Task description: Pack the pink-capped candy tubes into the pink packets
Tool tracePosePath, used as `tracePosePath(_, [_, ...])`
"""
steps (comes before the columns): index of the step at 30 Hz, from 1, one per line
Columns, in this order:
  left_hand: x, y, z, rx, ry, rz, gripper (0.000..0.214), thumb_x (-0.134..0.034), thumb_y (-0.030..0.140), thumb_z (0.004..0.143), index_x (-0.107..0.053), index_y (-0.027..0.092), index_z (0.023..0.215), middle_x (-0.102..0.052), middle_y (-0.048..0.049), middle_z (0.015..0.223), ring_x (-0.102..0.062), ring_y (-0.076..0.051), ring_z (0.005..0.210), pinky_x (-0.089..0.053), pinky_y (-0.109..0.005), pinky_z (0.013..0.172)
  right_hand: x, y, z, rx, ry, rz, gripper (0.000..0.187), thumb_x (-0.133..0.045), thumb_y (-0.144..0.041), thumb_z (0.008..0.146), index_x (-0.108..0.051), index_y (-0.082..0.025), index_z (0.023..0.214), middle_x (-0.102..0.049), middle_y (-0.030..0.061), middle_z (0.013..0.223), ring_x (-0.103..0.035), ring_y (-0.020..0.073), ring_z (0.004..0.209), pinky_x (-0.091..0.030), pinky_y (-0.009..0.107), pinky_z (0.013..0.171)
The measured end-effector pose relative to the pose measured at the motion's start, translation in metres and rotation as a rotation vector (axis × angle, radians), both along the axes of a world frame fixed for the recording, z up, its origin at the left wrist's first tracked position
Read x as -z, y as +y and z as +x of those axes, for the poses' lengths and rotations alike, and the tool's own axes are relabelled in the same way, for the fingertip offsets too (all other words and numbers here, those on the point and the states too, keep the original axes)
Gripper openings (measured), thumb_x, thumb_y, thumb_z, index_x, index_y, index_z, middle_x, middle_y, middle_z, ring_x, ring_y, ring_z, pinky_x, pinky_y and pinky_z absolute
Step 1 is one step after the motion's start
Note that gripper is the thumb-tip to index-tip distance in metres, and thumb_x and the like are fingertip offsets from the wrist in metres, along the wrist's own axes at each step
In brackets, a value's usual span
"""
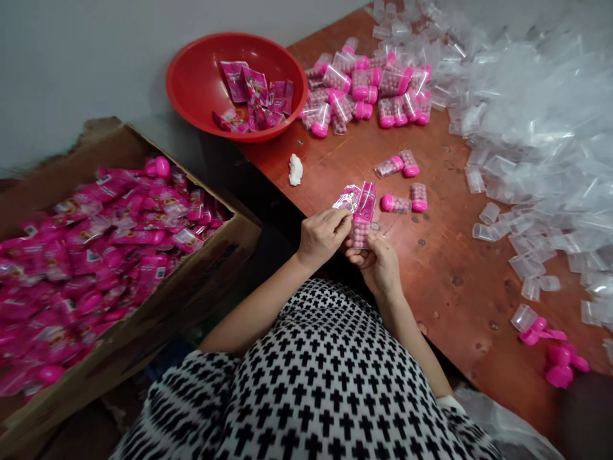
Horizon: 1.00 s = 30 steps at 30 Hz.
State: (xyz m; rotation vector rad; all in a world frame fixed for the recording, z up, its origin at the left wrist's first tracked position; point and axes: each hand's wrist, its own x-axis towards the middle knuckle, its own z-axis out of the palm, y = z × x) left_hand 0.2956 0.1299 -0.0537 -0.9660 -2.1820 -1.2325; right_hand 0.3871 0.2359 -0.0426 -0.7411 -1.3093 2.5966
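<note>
My right hand [378, 259] grips the lower end of a clear candy container [361, 235] full of small pink balls, its fingers and thumb at either side. A shiny pink printed wrapper [366, 198] stands up above the container, partly around or behind it; which one I cannot tell. Closed in a pinch, my left hand [324, 235] is at the wrapper's left side, where a crumpled silvery-pink part [347, 198] sticks up. Just right of my hands, several filled containers with pink caps [396, 204] lie or stand on the wooden table [450, 249].
A red bowl [191, 89] at the table's far left corner holds several pink wrappers. Beside it is a pile of filled containers [364, 80]. Clear empty tubes [536, 140] heap on the right, near loose pink parts [560, 364]. A cardboard box [234, 236] of wrapped packs stands left. A white lump [295, 170] lies nearby.
</note>
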Motion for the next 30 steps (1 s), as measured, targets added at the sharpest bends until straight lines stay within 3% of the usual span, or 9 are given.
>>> tracePosePath(6, [0.002, -0.001, 0.002, 0.06, -0.034, 0.087, 0.013, -0.057, 0.018, 0.086, -0.068, 0.015, 0.091, -0.074, -0.0053, 0.084, -0.069, -0.012, 0.074, -0.052, -0.021, 0.068, -0.002, 0.0, 0.001, -0.01, -0.002, 0.003, 0.013, -0.061, -0.027, 0.079, -0.064, -0.015, 0.083, -0.071, 0.0029, 0.067, -0.065, 0.0089, 0.051, -0.053, 0.013, 0.045])
tracePosePath(14, [0.001, -0.002, -0.004, 0.053, 0.081, -0.003, 0.013, -0.055, 0.018, 0.087, -0.068, 0.015, 0.083, -0.072, -0.0032, 0.073, -0.067, -0.012, 0.065, -0.05, -0.022, 0.063, -0.003, 0.003, 0.001, -0.009, -0.017, 0.034, 0.015, -0.065, -0.03, 0.074, -0.064, -0.016, 0.076, -0.07, 0.0011, 0.062, -0.062, 0.0083, 0.045, -0.05, 0.013, 0.04])
tracePosePath(22, [0.004, -0.003, -0.007, 0.038, 0.114, -0.179, 0.019, -0.049, 0.021, 0.088, -0.068, 0.018, 0.083, -0.071, -0.0032, 0.076, -0.066, -0.015, 0.069, -0.05, -0.027, 0.068, -0.003, 0.0, 0.0, 0.01, -0.031, 0.077, 0.017, -0.064, -0.032, 0.076, -0.063, -0.015, 0.078, -0.069, 0.0014, 0.062, -0.06, 0.0074, 0.044, -0.05, 0.013, 0.041])
tracePosePath(30, [0.006, -0.002, -0.004, 0.103, -0.006, -0.119, 0.021, -0.048, 0.022, 0.088, -0.066, 0.018, 0.078, -0.068, -0.0049, 0.072, -0.063, -0.016, 0.068, -0.048, -0.03, 0.069, 0.0, -0.004, -0.001, 0.074, -0.034, 0.063, 0.015, -0.063, -0.031, 0.078, -0.063, -0.016, 0.077, -0.067, 0.0006, 0.06, -0.058, 0.0068, 0.043, -0.049, 0.013, 0.041])
